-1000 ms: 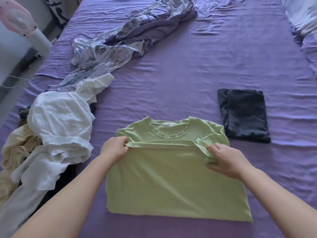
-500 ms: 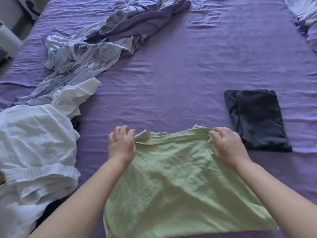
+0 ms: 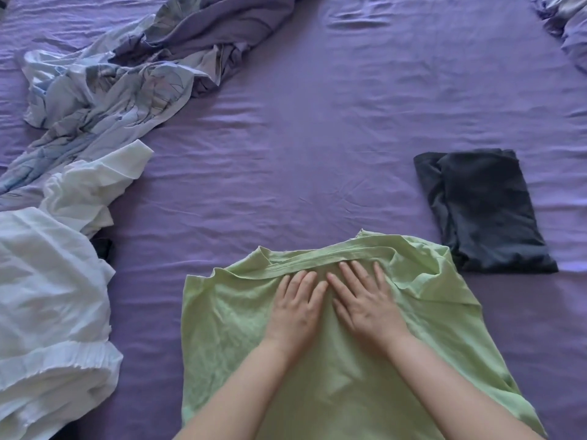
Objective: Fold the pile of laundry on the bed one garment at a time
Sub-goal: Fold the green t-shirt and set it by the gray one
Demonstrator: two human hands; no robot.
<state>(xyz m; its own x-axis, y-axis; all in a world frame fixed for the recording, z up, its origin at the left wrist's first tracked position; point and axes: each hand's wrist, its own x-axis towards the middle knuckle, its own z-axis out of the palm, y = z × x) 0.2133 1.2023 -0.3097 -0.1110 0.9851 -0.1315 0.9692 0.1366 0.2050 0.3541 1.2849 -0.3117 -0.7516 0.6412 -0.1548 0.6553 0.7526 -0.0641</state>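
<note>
Purple cotton bed sheet point(image 3: 317, 128), lightly creased, forms the work surface. At its near centre lies the light green knit T-shirt point(image 3: 228, 328), folded over so that a doubled hem band runs across its far edge.

Hand state: the left hand point(image 3: 297, 312) and the right hand point(image 3: 365, 308) both lie flat on the green shirt just short of the hem band, fingers straight, side by side and nearly touching. Neither hand grips fabric.

Handling judgement: the shirt appears thin, light and limp. It holds no shape by itself, and its right side beside the hands is rucked into loose ridges. Palms pressing outward from the centre should flatten it. For the next fold, take hold at the two outer corners of the folded edge, since a single central pinch would likely let the sides sag and bunch. The knit probably clings to the sheet rather than sliding.

Surroundings, relative to the shirt: a folded dark navy garment point(image 3: 482, 211) lies just beyond its right far corner. A crumpled white garment pile point(image 3: 47, 296) sits to its left. A pale blue patterned cloth point(image 3: 104, 90) lies farther off, beyond the white pile.
</note>
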